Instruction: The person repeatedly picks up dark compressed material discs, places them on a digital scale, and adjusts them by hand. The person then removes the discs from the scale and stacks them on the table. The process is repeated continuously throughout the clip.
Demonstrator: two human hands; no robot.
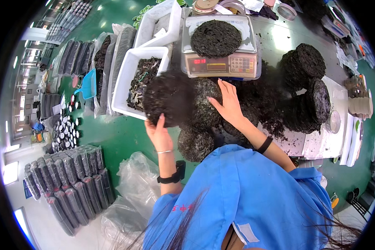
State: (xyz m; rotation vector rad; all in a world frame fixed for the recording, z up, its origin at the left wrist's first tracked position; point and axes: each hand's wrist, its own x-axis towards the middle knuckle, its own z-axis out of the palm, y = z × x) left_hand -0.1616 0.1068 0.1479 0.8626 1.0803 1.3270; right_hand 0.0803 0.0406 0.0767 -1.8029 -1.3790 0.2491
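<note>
My left hand (158, 134) grips the near edge of a dark round cake of dried seaweed (167, 100), thumb on top. Motion blurs this cake, which hangs partly over a white plastic bin (120, 97). The fingers of my right hand (229, 104) are spread, with the thumb at the edge of another seaweed cake (206, 103) and the fingertips near the front of a digital scale (222, 67). One more cake (215, 39) lies on the scale's metal pan. Closer to my body, a further cake (196, 143) shows below the others.
Stacked seaweed cakes (301, 67) and loose flakes (273, 125) cover the table's right side. A second white bin (175, 25) stands behind the first. To the left are bagged stacks (75, 178), a blue dustpan (88, 84) and clear plastic bags (137, 181) on the floor.
</note>
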